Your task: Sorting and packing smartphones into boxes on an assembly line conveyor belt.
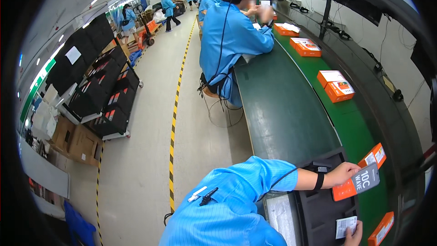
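Observation:
My left hand (342, 175) reaches over a black tray (314, 214), its fingers closed on the edge of a flat orange-and-grey box (357, 185). Behind that box, an orange box with white labels (376, 154) lies on the green conveyor belt (348, 123). Lower down, the fingers of my right hand (355, 235) grip a small white printed packet (346, 227) over the tray's near end; the rest of this hand is cut off by the picture's edge. Close to it on the right rests another orange box (382, 230).
More orange boxes (337, 85) sit along the belt ahead. A dark green worktop (282, 105) runs beside it, where a co-worker in blue (227, 45) sits on a stool. White sheeting (280, 218) lies left of the tray. A rack of black bins (107, 91) stands across the aisle.

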A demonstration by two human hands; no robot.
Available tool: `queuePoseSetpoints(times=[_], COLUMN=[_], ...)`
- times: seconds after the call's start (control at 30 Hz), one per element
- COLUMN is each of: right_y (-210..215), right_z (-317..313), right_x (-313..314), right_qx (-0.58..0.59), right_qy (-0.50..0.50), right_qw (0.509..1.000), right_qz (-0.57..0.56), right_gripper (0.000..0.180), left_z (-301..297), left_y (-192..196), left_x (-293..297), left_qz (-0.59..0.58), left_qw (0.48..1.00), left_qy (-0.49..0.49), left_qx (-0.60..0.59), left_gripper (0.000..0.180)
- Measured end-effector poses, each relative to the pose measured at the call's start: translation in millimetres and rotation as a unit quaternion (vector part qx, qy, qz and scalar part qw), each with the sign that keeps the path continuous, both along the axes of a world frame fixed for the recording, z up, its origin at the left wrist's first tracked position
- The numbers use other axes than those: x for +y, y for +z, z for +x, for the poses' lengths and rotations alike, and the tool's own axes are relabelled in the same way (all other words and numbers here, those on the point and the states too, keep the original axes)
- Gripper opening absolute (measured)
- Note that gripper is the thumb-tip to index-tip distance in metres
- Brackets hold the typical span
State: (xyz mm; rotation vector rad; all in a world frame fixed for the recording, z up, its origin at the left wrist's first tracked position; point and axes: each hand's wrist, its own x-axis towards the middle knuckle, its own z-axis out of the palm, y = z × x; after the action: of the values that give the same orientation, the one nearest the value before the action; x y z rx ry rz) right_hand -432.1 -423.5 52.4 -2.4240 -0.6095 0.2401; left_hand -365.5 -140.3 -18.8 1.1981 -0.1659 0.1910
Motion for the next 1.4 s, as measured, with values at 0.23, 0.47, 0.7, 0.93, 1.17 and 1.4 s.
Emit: queuePoseSetpoints(times=[0.23, 0.47, 0.7, 0.93, 1.17, 1.4], right_y=[-1.8, -11.3, 8.1, 4.8, -0.7, -7.6], right_z=[0.7, 5.7, 18.9, 37.1, 55.8, 61.8], right_x=[6.5, 27.6, 58.2, 67.3, 81.1, 88.9], right_qx=[0.107, 0.088, -0.009, 0.017, 0.037, 0.038], right_qy=[-0.095, -0.041, 0.071, 0.094, 0.068, 0.047], right_qw=[0.97, 0.978, 0.996, 0.994, 0.997, 0.998], right_qz=[0.196, 0.186, 0.058, 0.052, 0.027, 0.02], right_gripper=[0.03, 0.028, 0.021, 0.019, 0.019, 0.019], left_z=[-4.4, 39.4, 173.2, 281.2, 364.4, 398.4], left_y=[22.5, 56.4, 14.6, 21.7, 32.4, 5.1], left_x=[23.3, 112.3, 256.9, 327.5, 408.2, 394.7], left_qz=[-0.18, -0.163, 0.043, 0.298, 0.372, 0.612], left_qw=[0.984, 0.984, 0.94, 0.778, 0.828, 0.675], left_qy=[0.011, 0.059, 0.334, 0.545, 0.42, 0.412], left_qx=[-0.003, -0.049, -0.059, -0.097, 0.004, -0.023], left_gripper=[0.035, 0.031, 0.031, 0.03, 0.033, 0.032])
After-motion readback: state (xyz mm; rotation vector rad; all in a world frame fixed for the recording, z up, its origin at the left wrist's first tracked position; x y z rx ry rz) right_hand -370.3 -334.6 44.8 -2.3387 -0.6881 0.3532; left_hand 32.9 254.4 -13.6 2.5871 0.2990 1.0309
